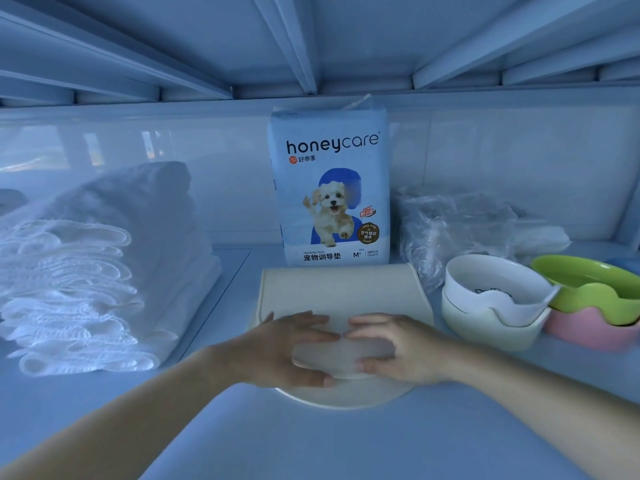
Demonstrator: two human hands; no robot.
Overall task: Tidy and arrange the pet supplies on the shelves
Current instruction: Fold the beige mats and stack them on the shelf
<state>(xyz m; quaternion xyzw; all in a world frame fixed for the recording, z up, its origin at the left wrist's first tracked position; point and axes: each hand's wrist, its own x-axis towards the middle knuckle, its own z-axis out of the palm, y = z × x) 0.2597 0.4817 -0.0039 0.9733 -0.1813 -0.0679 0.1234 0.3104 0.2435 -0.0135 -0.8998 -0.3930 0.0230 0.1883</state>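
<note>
A cream mat lies flat on the shelf in front of an upright blue "honeycare" training-pad pack. On the mat's near part rests a small pale folded pad. My left hand and my right hand both grip this pad from its two sides, thumbs at its near edge and fingers over the top, fingertips almost touching. Part of the pad is hidden under my hands.
A stack of white folded pads fills the left. At the right stand nested white bowls, a green bowl on a pink one, and a crumpled clear plastic bag. The upper shelf hangs low overhead.
</note>
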